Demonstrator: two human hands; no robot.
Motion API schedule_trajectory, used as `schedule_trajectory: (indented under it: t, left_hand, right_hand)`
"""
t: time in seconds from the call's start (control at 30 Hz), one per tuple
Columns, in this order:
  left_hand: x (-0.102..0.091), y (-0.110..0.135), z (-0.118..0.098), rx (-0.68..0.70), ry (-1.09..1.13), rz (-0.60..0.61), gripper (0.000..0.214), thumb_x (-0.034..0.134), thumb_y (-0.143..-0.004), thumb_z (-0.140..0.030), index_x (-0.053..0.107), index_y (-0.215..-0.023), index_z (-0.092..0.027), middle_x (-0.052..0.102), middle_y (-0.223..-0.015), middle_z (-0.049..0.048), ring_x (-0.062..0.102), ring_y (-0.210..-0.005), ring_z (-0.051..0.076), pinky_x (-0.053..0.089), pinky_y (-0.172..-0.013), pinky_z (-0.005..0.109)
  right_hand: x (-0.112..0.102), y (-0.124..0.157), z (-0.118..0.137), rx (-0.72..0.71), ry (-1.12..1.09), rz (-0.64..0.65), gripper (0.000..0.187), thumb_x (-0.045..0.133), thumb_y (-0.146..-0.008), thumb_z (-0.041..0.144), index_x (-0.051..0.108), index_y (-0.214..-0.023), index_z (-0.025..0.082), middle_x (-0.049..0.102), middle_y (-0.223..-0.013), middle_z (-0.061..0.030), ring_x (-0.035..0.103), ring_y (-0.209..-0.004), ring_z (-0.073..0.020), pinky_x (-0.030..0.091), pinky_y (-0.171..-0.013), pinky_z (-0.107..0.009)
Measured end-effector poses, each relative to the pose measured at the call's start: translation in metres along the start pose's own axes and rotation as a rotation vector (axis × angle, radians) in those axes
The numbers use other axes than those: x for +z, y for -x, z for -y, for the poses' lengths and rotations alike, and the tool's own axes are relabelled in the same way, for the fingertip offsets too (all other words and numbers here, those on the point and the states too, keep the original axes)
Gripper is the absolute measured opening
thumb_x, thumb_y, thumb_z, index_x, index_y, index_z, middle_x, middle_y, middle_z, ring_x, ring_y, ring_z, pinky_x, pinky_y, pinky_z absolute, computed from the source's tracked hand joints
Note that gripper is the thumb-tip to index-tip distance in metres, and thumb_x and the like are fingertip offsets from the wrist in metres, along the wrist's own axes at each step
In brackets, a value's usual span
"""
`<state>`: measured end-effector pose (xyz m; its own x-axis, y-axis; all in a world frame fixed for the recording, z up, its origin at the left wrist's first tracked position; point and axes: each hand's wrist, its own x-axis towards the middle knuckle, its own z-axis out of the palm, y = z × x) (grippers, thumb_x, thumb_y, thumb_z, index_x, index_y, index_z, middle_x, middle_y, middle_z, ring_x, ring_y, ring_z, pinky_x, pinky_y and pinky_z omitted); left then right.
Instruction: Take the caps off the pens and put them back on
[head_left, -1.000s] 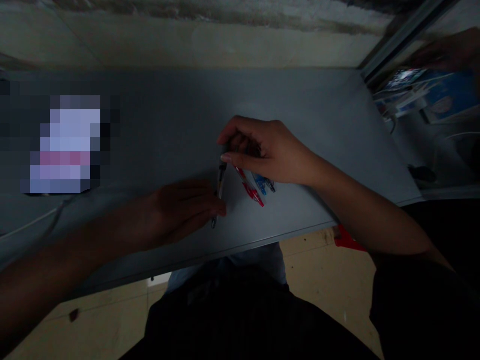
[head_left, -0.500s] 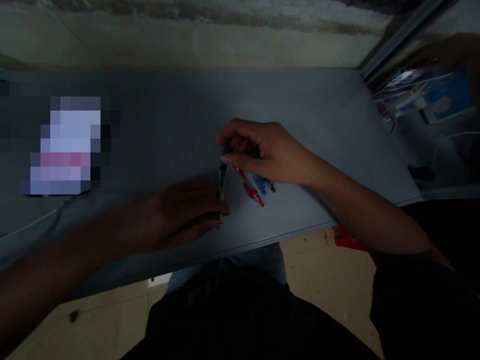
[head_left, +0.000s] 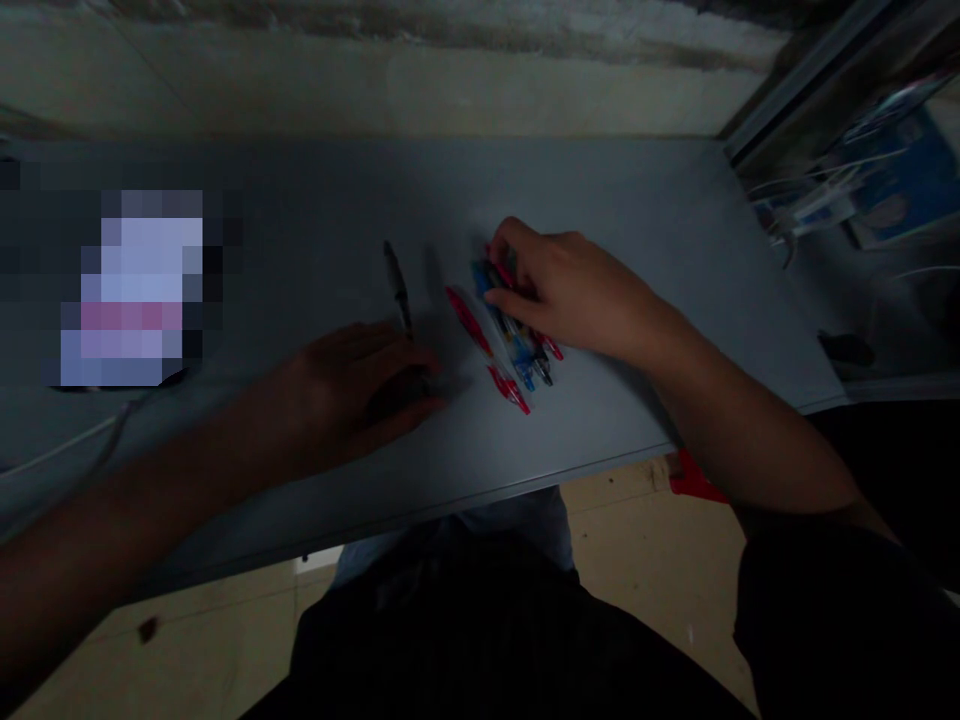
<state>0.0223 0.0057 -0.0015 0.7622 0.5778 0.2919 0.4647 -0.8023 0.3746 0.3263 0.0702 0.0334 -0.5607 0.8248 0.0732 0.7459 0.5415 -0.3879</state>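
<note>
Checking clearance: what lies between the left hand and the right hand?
In the head view, a clear pack of pens lies between the left hand and right hand, its red pen nearest the left.

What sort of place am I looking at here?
Probably a workroom or office: a grey desk, pens on it, and white cables beside it.

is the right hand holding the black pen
No, the right hand is on the colored pens, while the black pen lies on the desk nearer the left hand.
</note>
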Motion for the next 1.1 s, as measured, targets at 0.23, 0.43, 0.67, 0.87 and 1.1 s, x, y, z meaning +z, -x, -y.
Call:
schedule_trajectory:
  t: [0.23, 0.43, 0.67, 0.87, 1.1]
  left_hand:
    - [0.001, -0.003, 0.0, 0.066, -0.038, 0.028, 0.022, 0.056, -0.125, -0.036, 0.068, -0.131, -0.019, 0.075, -0.114, 0.0062, 0.072, -0.102, 0.022, 0.056, -0.096, 0.036]
    - [0.004, 0.001, 0.001, 0.018, -0.028, 0.022, 0.022, 0.061, -0.122, -0.032, 0.066, -0.14, -0.02, 0.074, -0.125, 0.008, 0.073, -0.109, 0.022, 0.059, -0.1, 0.035]
    - [0.005, 0.0, 0.004, 0.03, 0.018, 0.005, 0.043, 0.066, -0.118, -0.038, 0.059, -0.16, -0.029, 0.066, -0.146, 0.0112, 0.071, -0.13, 0.029, 0.064, -0.114, 0.042]
    - [0.006, 0.002, 0.002, 0.115, -0.05, -0.05, 0.045, 0.073, -0.113, -0.042, 0.065, -0.156, -0.033, 0.066, -0.158, 0.0123, 0.066, -0.141, 0.036, 0.062, -0.117, 0.056]
    - [0.01, 0.002, 0.003, 0.141, 0.001, 0.072, 0.046, 0.068, -0.116, -0.035, 0.061, -0.161, -0.04, 0.072, -0.165, 0.0062, 0.06, -0.162, 0.034, 0.054, -0.129, 0.057]
  right_hand:
    - [0.003, -0.002, 0.006, -0.059, -0.014, 0.075, 0.028, 0.062, -0.107, 0.016, 0.064, -0.135, 0.015, 0.075, -0.103, -0.0068, 0.068, -0.092, -0.0222, 0.048, -0.089, -0.034]
    - [0.009, -0.004, 0.005, -0.237, -0.108, 0.068, 0.022, 0.058, -0.106, 0.01, 0.067, -0.125, 0.017, 0.075, -0.118, -0.0101, 0.069, -0.11, -0.0243, 0.052, -0.105, -0.039]
    - [0.009, 0.001, 0.015, -0.278, -0.241, 0.116, 0.017, 0.062, -0.105, 0.008, 0.067, -0.116, 0.018, 0.074, -0.121, -0.0079, 0.069, -0.104, -0.0198, 0.055, -0.098, -0.035]
    - [0.006, 0.0, 0.018, -0.256, -0.181, 0.173, 0.02, 0.061, -0.103, 0.005, 0.067, -0.113, 0.021, 0.072, -0.122, -0.0075, 0.068, -0.109, -0.0218, 0.054, -0.102, -0.037]
    - [0.011, 0.0, 0.018, -0.17, -0.081, 0.143, 0.023, 0.069, -0.101, 0.007, 0.066, -0.121, 0.019, 0.072, -0.114, -0.0064, 0.067, -0.105, -0.0224, 0.052, -0.102, -0.037]
